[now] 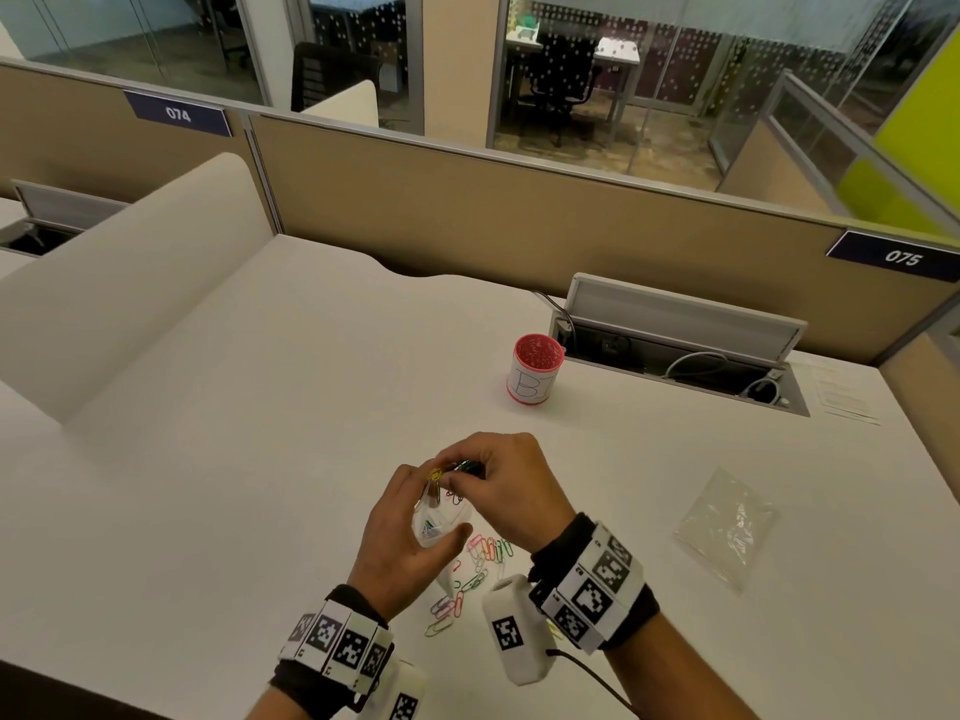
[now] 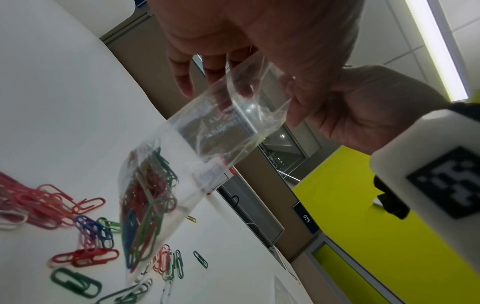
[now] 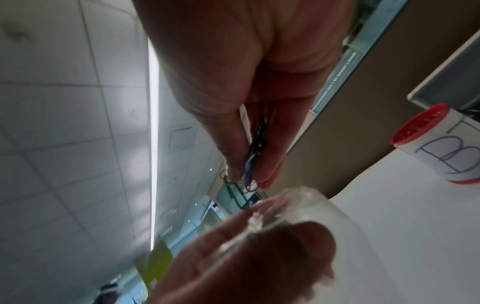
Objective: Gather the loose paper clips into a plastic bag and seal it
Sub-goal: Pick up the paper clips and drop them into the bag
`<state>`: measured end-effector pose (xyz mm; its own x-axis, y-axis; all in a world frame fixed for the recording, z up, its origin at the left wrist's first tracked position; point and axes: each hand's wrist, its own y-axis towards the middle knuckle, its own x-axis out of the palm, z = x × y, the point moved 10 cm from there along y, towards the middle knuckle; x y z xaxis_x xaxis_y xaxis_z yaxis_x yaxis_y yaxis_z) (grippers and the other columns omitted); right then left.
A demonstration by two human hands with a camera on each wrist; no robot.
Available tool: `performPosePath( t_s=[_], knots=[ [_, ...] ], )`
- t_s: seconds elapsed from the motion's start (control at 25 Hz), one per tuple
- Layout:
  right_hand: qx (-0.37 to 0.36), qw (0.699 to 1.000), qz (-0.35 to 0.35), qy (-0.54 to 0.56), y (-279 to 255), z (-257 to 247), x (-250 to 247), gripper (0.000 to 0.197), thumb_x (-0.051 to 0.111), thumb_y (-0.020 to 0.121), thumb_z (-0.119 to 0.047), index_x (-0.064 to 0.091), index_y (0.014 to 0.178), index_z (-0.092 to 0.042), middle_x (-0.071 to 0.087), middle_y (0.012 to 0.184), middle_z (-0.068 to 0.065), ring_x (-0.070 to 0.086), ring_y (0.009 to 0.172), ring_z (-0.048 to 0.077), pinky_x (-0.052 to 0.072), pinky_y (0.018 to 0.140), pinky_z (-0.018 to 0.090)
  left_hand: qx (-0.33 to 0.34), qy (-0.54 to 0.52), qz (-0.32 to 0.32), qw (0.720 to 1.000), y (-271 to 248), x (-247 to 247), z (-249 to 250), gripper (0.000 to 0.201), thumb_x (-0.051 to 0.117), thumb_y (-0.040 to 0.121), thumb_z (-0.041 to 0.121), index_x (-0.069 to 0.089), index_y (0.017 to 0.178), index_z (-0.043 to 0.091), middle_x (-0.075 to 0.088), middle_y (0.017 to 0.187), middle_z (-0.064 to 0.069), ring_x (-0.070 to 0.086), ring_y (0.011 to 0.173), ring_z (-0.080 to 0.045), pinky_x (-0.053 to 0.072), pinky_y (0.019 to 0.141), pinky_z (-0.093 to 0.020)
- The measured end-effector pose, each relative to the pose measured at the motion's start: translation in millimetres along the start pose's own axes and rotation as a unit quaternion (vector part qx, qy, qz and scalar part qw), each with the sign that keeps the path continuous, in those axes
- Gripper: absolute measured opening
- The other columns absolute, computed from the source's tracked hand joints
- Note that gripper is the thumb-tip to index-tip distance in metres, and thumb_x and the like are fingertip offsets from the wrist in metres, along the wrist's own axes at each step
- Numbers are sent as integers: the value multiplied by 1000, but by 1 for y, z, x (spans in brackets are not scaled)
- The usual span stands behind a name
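Observation:
My left hand (image 1: 415, 522) holds a small clear plastic bag (image 2: 197, 139) upright by its open mouth, above the desk. Several coloured paper clips (image 2: 148, 197) lie in the bag's bottom. My right hand (image 1: 498, 475) pinches a bunch of paper clips (image 3: 253, 164) between thumb and fingers, right over the bag's mouth (image 3: 293, 207). More loose clips (image 1: 467, 574) lie scattered on the white desk (image 1: 260, 407) under both hands; in the left wrist view these loose clips (image 2: 85, 238) spread below the bag.
A red-rimmed white cup (image 1: 537, 368) stands beyond the hands. A second clear plastic bag (image 1: 727, 527) lies flat on the right. An open cable tray (image 1: 680, 356) sits at the back right, and a cream divider (image 1: 130, 283) runs along the left.

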<state>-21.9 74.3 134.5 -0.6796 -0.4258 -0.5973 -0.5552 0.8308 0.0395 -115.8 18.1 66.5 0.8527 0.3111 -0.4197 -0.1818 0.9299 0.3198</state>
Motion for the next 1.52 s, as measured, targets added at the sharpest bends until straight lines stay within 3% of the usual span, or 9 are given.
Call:
performPosePath(
  t_s=[0.2,0.44,0.76,0.92,1.12,1.2,1.32,1.4,1.52],
  knots=[
    [-15,988,-63,-139,-4,-11,22,23,60,87,-17,72,104,-28,73,98,-4,64,89,13,49,87,28,8,-23,12,1000,-2,-2,5,46,67,71,30,52,114,36,58,97,7,58,92,-9,49,74,-20],
    [-4,988,-60,-143,-5,-12,16,21,63,86,-19,72,102,-29,72,103,-4,64,90,13,47,86,25,16,-18,11,1000,0,-3,8,44,66,71,32,50,111,39,56,96,8,57,90,-8,47,72,-17],
    [-6,984,-76,-159,-1,-10,20,18,63,85,-23,73,99,-27,70,102,-4,65,88,14,52,87,35,17,-13,9,1000,-2,1,1,48,67,72,34,46,113,48,55,95,9,57,89,-9,49,71,-21],
    [-17,993,-43,-110,-1,-11,14,14,62,85,-22,72,94,-23,72,95,-5,66,83,11,53,84,35,-2,6,7,1000,-3,0,-9,54,68,73,37,49,123,32,53,93,7,56,86,-11,51,69,-27],
    [85,996,6,-38,-4,57,-8,5,68,84,-27,72,85,-24,70,81,-12,65,72,5,57,77,33,-15,32,17,999,-3,-13,-15,64,62,69,48,48,126,22,50,95,10,52,93,-4,45,75,-8],
    [147,984,-21,-93,-14,103,-2,18,70,83,-33,71,97,-22,69,88,-11,64,77,6,56,82,31,-19,33,27,999,-3,-21,-19,64,62,68,48,47,126,24,51,95,9,52,93,-6,43,77,-7],
    [223,942,-133,-214,-42,168,29,62,73,75,-50,54,127,-23,61,119,-3,59,104,14,47,91,28,-26,36,41,998,-2,-32,-24,65,62,69,48,49,126,21,52,95,7,52,94,-7,43,78,-10],
    [244,926,-179,-228,-58,191,51,87,77,67,-54,39,139,-23,47,133,0,52,116,20,44,96,31,-30,40,51,997,-1,-38,-27,67,62,68,48,50,127,18,52,94,6,53,94,-6,42,79,-10],
    [225,927,-190,-234,-59,194,77,104,81,59,-54,29,143,-23,35,133,1,47,118,22,45,98,32,-34,48,60,996,1,-45,-30,68,61,68,48,51,127,17,52,94,7,52,94,-3,39,79,-6]
  ],
)
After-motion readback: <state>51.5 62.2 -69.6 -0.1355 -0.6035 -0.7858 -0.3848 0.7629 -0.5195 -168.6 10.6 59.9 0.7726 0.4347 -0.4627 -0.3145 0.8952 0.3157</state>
